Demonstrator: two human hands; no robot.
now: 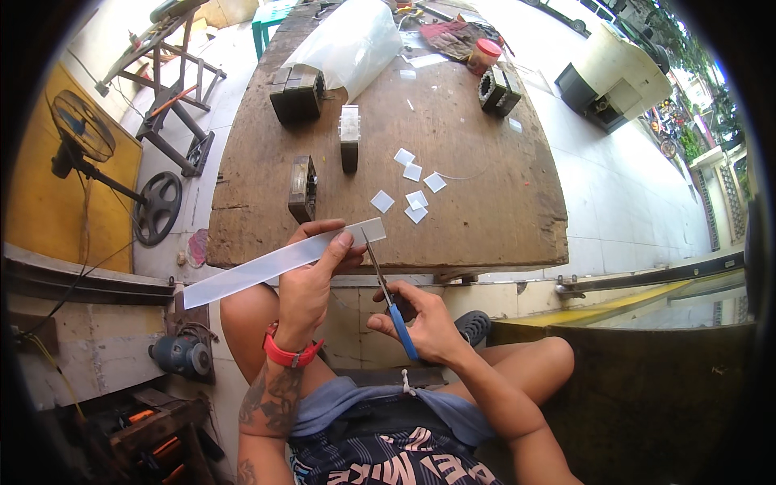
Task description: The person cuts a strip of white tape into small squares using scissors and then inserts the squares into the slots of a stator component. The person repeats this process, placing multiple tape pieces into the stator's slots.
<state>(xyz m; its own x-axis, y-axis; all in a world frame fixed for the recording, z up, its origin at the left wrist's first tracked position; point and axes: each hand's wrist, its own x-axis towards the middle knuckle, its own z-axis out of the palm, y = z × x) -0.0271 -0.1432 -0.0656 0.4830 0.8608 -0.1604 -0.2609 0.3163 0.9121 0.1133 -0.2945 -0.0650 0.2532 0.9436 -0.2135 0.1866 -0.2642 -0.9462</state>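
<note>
My left hand (327,259) pinches a long, translucent whitish plastic strip (250,283) near its right end, thumb on top. The strip slants down to the left, past the table's near edge. My right hand (424,322) grips a pair of scissors (402,331) by the blue handles. Their blades point up and away and meet the strip just right of my left thumb. Beyond my hands, several small whitish squares (382,201) lie on the wooden table (501,210), two of them overlapping.
Dark metal blocks with slotted openings (303,189) stand on the table, one pair (499,90) at the right. Farther back are a clear plastic sheet (347,48), a red-lidded jar (483,56) and a dark red cloth (449,39). A fan (81,125) stands left.
</note>
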